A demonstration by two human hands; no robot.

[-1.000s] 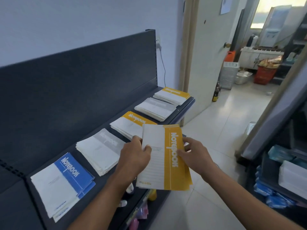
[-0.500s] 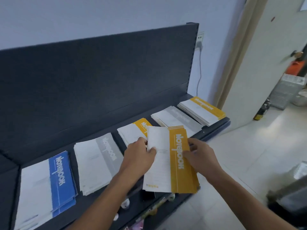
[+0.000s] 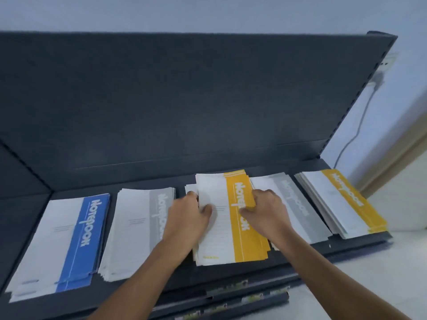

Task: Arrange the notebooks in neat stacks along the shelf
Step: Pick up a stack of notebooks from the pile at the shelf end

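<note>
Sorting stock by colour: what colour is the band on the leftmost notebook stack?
Blue, with white lettering, on the leftmost notebook stack; seen in the head view.

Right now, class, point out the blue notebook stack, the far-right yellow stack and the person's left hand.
blue notebook stack (image 3: pixel 79 241): head view, on its blue cover band.
far-right yellow stack (image 3: pixel 351 199): head view, on its yellow band.
left hand (image 3: pixel 188 218): head view, back of the hand.

Soft even daylight, slight motion blur, wide-angle edge distortion.

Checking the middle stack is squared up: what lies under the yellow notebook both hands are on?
White notebook edges stick out beneath the yellow notebook at its far left corner; the rest is covered.
</note>
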